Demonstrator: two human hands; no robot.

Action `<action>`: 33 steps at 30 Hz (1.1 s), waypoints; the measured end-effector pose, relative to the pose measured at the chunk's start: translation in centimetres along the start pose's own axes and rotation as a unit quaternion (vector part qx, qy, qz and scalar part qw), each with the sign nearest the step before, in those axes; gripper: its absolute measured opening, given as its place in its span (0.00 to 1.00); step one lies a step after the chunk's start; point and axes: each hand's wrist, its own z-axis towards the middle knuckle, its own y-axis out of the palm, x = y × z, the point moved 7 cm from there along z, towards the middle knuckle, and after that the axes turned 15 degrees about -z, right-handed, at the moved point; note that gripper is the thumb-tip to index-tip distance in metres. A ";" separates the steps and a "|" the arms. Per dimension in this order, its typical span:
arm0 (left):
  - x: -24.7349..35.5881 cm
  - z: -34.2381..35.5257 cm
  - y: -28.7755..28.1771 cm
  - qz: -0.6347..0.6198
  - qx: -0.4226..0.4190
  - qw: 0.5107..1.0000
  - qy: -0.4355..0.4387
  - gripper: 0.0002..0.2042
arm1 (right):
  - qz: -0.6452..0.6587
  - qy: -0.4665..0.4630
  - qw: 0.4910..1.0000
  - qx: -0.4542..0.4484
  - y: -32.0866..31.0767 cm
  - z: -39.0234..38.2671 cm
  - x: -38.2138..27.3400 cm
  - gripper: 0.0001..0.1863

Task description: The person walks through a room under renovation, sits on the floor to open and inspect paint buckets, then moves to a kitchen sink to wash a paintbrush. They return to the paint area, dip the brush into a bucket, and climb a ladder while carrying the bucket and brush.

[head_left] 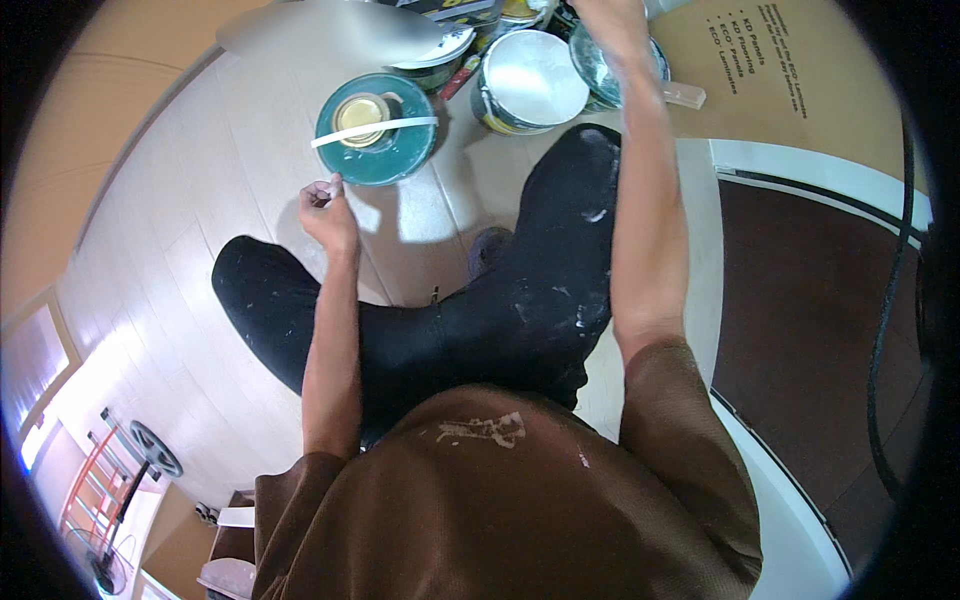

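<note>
The left hand [328, 212] is loosely curled just short of a teal bucket [377, 130], its fingertips pinched narrow on a small pale scrap [331, 186] too tiny to make out. The bucket sits just beyond and slightly right of that hand, not touching it. It is round, seen from above, with teal liquid or a teal inside and a smaller round yellowish tin [361, 117] resting inside it toward the far left. Across the bucket's mouth lies a flat white stir stick [374, 130]; its long axis runs nearly level from left to right, the left end dipping a little toward the left hand and overhanging the rim, the right end reaching the opposite rim.

The right hand [610, 22] is stretched far forward at the top edge, over a glossy round can [600, 60]; the hand is cut off by the frame, so I cannot tell whether its fingers are spread or closed. Just left of that hand stands a paint can with a pale grey lid [533, 80], and further left a white-rimmed tub [440, 55]. A small pale block [685, 95] lies just right of the right forearm, on a brown cardboard sheet [780, 90].

Between the two forearms, black paint-flecked trousers [520, 290] cover the crossed legs on the pale plank floor [200, 200]
</note>
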 end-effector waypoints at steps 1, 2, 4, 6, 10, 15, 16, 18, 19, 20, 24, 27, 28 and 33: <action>1.8 -0.7 0.7 0.067 -0.001 0.994 0.082 0.06 | -0.008 0.007 1.000 0.007 -0.1 -0.2 0.4 0.10; 3.5 -1.6 1.5 0.133 0.004 0.978 0.161 0.06 | -0.019 -0.028 0.999 0.009 0.2 -0.2 0.0 0.10; 5.4 -4.4 4.0 0.068 -0.092 0.968 0.223 0.06 | -0.050 -0.092 0.994 0.023 0.0 -0.6 -0.6 0.11; 6.5 -7.6 7.3 -0.004 -0.220 0.953 0.206 0.05 | -0.078 -0.063 0.995 -0.012 -1.4 -2.1 -1.7 0.11; 0.3 -12.1 16.3 -0.012 -0.376 0.924 -0.073 0.07 | -0.104 0.002 0.993 -0.047 -6.0 -5.9 -1.8 0.10; -12.9 -9.5 26.1 -0.119 -0.295 0.905 -0.282 0.14 | 0.024 0.025 0.997 -0.064 -8.9 -11.9 -5.6 0.12; -12.5 -10.1 26.7 -0.141 -0.281 0.904 -0.288 0.14 | 0.036 -0.016 0.999 -0.031 -10.2 -13.7 -5.2 0.12; -9.0 -10.8 27.1 -0.198 -0.250 0.891 -0.322 0.14 | -0.050 0.036 0.998 0.006 -12.8 -17.3 -5.2 0.12; -7.9 -12.1 27.8 -0.198 -0.249 0.882 -0.347 0.14 | -0.085 0.082 0.993 0.022 -15.1 -19.3 -5.8 0.12; -8.1 -12.1 27.6 -0.197 -0.231 0.880 -0.366 0.15 | -0.075 0.089 0.993 0.021 -15.9 -21.1 -5.5 0.13; -9.9 -10.2 26.4 -0.257 -0.114 0.895 -0.347 0.14 | -0.051 0.132 0.990 -0.018 -17.2 -25.3 -6.1 0.17; -9.0 -9.7 26.5 -0.268 -0.035 0.917 -0.294 0.13 | -0.111 0.105 0.985 -0.075 -18.1 -28.5 -4.7 0.22; -7.4 -9.6 25.4 -0.223 -0.014 0.939 -0.260 0.13 | -0.159 0.137 0.975 -0.078 -18.2 -28.8 -4.8 0.22; -4.4 -9.8 23.8 -0.188 -0.022 0.967 -0.170 0.18 | -0.230 0.142 0.960 -0.071 -19.3 -30.9 -3.3 0.24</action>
